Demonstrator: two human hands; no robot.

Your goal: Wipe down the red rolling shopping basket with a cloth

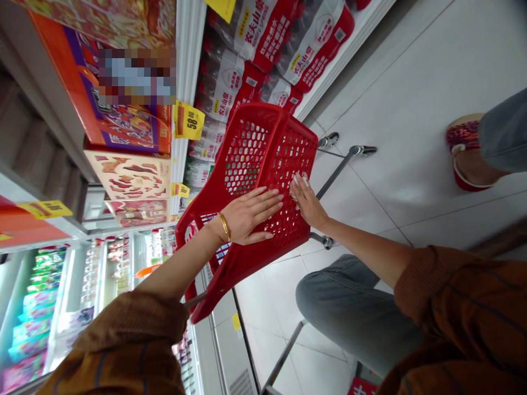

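Note:
A red plastic mesh shopping basket (257,112) stands on a grey metal trolley frame (337,175), seen tilted in the head view. My left hand (247,214) lies flat against the basket's mesh side, fingers almost together, with a gold bangle (224,226) on the wrist. Just to its right, my right hand (305,202) presses on the same side, with its fingertips at the mesh. Neither hand visibly grips the basket. Brown striped sleeves cover both forearms near the bottom corners. The basket's inside is mostly hidden.
Shelves on the left hold red-labelled bottled water packs (251,60), patterned gift boxes (127,175) and a yellow 58.00 price tag (188,120). A chilled display case (41,312) sits lower left. Grey trousers (349,307) and a red patterned shoe (463,137) show on the white tile floor (391,109).

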